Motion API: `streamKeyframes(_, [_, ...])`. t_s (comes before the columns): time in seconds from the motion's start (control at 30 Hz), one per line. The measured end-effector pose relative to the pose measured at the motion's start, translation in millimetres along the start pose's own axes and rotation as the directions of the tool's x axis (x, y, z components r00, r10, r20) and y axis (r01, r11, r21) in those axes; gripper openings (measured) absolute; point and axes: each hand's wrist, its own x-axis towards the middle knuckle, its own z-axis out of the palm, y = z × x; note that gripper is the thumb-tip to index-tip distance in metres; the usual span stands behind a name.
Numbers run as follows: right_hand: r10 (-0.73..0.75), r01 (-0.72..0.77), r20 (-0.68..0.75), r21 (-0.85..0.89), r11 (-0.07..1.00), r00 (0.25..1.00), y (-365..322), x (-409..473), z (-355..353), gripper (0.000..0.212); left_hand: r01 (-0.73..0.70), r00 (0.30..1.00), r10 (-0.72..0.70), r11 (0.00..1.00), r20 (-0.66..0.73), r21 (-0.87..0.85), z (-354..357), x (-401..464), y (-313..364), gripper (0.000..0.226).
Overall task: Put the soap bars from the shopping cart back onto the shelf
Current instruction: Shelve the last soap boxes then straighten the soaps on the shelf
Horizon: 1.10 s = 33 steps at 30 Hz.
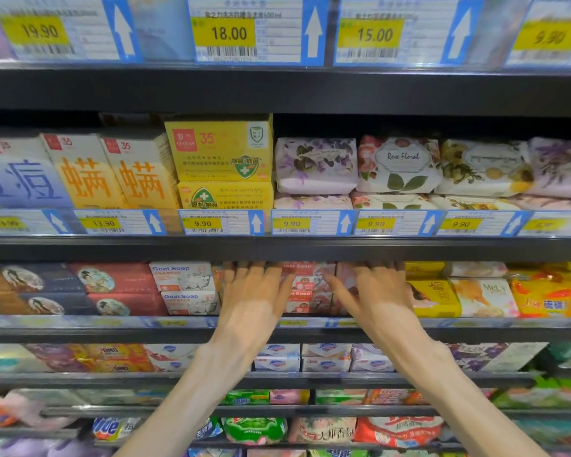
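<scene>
While both forearms are extended toward the shelf (284,334), the left hand (256,298) and right hand (373,296) are seen with fingers spread flat against the red Goat Soap boxes (305,288) stacked between them. Nothing is gripped; the fingertips are hidden under the shelf edge above. The shopping cart is not in view. The cartons are judged light, stiff and smooth-faced, liable to slide, best held across the short sides. Behind, wrapped Rose Floral soap (398,164) is noted on the higher tier, judged softer.
</scene>
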Motion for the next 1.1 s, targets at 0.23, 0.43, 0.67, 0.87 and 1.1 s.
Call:
streamKeyframes(0.23, [0.015, 0.005, -0.158, 0.129, 0.992, 0.987, 57, -28, 6, 0.032, -0.204, 0.960, 0.180, 0.974, -0.214, -0.094, 16, -1, 39, 0.033])
streamKeyframes(0.43, [0.088, -0.064, -0.244, 0.106, 0.992, 0.966, 80, -29, 19, 0.028, -0.099, 0.994, 0.103, 0.985, 0.021, -0.142, 7, 16, 67, 0.029])
streamKeyframes(0.67, [0.154, -0.144, -0.082, 0.118, 0.983, 0.985, 79, -19, 22, 0.021, 0.023, 0.982, 0.012, 0.983, 0.190, -0.183, -1, 23, 76, 0.035])
streamKeyframes(0.87, [0.151, -0.144, -0.051, 0.125, 0.982, 0.987, 78, -20, 21, 0.020, 0.011, 0.983, 0.009, 0.994, 0.185, -0.110, -3, 20, 77, 0.038])
streamKeyframes(1.1, [0.079, -0.047, -0.176, 0.182, 0.982, 0.981, 80, -27, 15, 0.030, 0.016, 0.978, 0.008, 0.993, 0.210, -0.114, -5, 18, 77, 0.039])
